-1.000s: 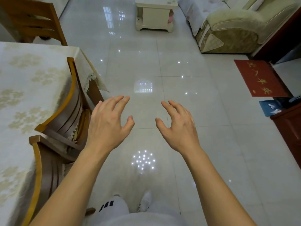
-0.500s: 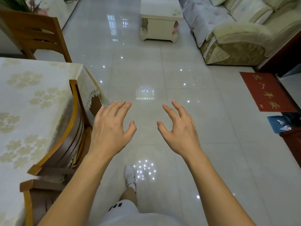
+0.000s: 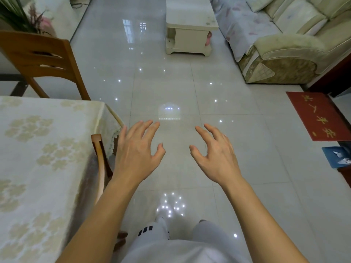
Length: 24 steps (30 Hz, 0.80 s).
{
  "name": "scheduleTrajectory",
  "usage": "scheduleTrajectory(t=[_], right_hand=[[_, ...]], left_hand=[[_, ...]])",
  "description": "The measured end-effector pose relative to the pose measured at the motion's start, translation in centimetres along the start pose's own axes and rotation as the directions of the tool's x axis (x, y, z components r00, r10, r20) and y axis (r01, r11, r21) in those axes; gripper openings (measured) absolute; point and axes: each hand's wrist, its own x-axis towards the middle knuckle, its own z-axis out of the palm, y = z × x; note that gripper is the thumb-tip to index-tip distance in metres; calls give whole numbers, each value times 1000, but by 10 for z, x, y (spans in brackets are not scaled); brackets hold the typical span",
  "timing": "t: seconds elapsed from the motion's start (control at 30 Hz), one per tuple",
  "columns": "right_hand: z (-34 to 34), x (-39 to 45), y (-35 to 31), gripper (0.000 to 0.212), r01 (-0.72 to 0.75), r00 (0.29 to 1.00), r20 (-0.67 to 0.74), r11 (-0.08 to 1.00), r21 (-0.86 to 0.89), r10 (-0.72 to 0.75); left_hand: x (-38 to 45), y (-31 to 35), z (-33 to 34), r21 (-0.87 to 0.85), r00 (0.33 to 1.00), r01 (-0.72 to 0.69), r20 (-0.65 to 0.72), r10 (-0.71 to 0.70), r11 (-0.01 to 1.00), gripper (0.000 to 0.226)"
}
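Note:
My left hand (image 3: pixel 137 151) and my right hand (image 3: pixel 215 155) are held out in front of me above the glossy tiled floor (image 3: pixel 190 92), palms down, fingers spread and slightly bent. Neither hand holds or touches anything. My left hand hovers just right of the corner of the dining table (image 3: pixel 47 149). My legs in light shorts and one white shoe (image 3: pixel 161 222) show at the bottom edge.
The table with a cream flowered cloth fills the left; a wooden chair (image 3: pixel 99 164) is tucked at its edge and another chair (image 3: pixel 43 61) stands behind. A white coffee table (image 3: pixel 190 25) and beige sofa (image 3: pixel 284 44) lie ahead; a red mat (image 3: pixel 321 116) lies right.
I have walked forward: the dining table and tucked chairs slid back to my left, the coffee table and sofa came closer. Both hands kept their open, spread pose.

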Motion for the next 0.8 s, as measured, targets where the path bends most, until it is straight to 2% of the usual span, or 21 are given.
scheduleTrajectory(t=[0.43, 0.8], right_hand=[[13, 134, 12, 68, 78, 997, -27, 997, -12, -78], [-24, 300, 74, 63, 131, 991, 15, 991, -6, -131]], left_hand=[[121, -16, 37, 46, 999, -4, 37, 2, 999, 65], [281, 18, 88, 88, 993, 96, 53, -101, 991, 64]])
